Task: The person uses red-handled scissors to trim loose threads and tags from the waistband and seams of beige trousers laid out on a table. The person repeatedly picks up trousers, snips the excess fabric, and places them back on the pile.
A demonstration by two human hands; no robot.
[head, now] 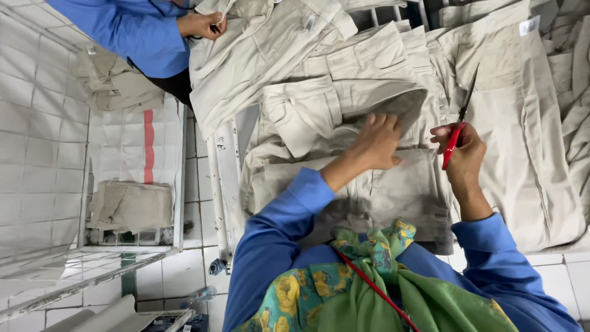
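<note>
Beige trousers (369,117), plain, no pattern; the whole pile around them is the same beige. Scissors (456,132) right of the trousers: red handle, dark blades. Below the trousers, blue sleeves (276,227) and a green scarf (369,283) with yellow flowers, crossed by a red cord (375,289). Left of the trousers: white floor tiles (37,147), a whitish sack (138,144) with one red stripe, possibly woven.
</note>
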